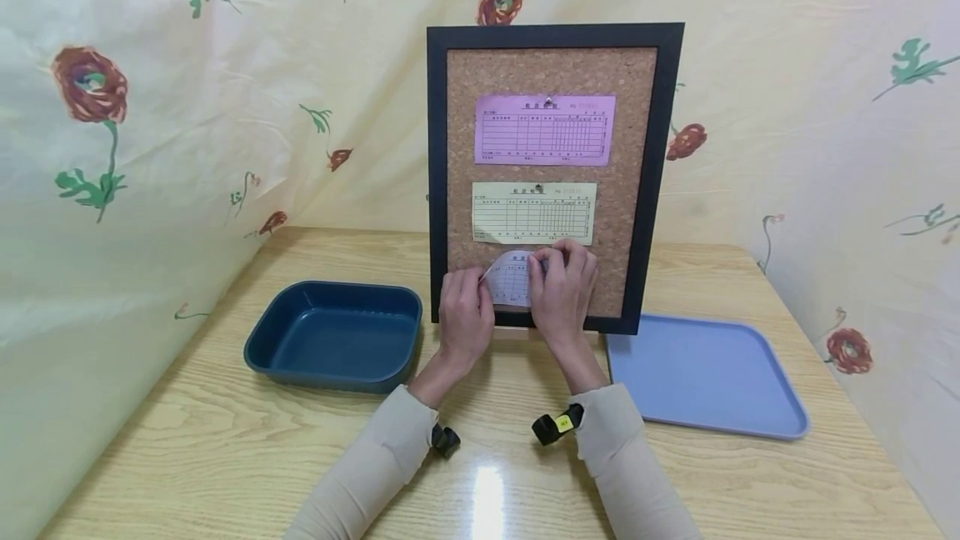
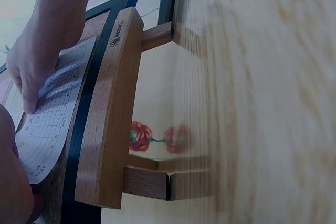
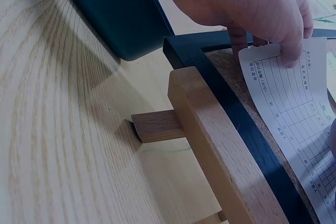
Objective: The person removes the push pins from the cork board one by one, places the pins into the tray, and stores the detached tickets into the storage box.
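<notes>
A framed corkboard (image 1: 551,65) stands upright on the table. A pink receipt slip (image 1: 543,133) and, below it, a pale yellow receipt slip (image 1: 532,215) are pinned to it, each at its top. Over the lower cork is a white receipt slip (image 1: 512,280) with a printed grid, its left side bowed off the board. My left hand (image 1: 465,311) pinches the left edge of this slip between thumb and fingers. My right hand (image 1: 562,290) has bent fingers and thumb on the slip near its upper middle, covering its right part; what lies between those fingertips is hidden.
A dark blue basin (image 1: 337,332) stands left of the board. On the right lies a light blue tray (image 1: 705,373), its left edge behind the frame. The frame rests on a wooden stand (image 2: 113,114). Flowered cloth (image 1: 360,65) hangs behind the table.
</notes>
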The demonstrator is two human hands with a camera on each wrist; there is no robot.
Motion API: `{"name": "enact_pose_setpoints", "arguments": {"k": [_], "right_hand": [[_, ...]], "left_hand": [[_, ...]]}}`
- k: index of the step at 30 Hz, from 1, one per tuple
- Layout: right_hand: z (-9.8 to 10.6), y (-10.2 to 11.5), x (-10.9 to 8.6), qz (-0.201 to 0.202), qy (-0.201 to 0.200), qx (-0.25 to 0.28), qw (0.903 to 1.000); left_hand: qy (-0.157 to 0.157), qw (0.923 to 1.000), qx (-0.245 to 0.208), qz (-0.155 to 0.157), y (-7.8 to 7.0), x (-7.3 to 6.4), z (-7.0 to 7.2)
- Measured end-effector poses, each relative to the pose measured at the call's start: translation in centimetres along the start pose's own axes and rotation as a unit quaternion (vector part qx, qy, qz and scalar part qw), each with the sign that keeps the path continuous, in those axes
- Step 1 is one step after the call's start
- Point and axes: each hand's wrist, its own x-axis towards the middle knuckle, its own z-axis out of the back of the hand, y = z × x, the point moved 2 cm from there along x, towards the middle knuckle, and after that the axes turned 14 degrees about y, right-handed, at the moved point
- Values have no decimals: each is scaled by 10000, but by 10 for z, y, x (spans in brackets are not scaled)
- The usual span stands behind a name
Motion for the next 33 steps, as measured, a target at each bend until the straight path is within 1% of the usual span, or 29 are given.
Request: {"name": "enact_pose_setpoints", "arguments": {"k": [7, 18, 21, 26, 33], "right_hand": [[-1, 0, 0, -19, 93, -24, 10000], [-2, 0, 0, 31, 75, -47, 10000], [-2, 1, 0, 47, 148, -37, 9999], [0, 3, 0, 14, 269, 119, 9996], [3, 2, -2, 59, 223, 325, 9992]], "left_hand": [[-31, 10000, 36, -36, 1, 0, -1], [50, 10000, -16, 0, 2, 0, -1], [37, 10000, -29, -4, 2, 0, 0], [-5, 10000, -63, -22, 2, 1, 0], [-18, 10000, -67, -32, 2, 0, 1]]}}
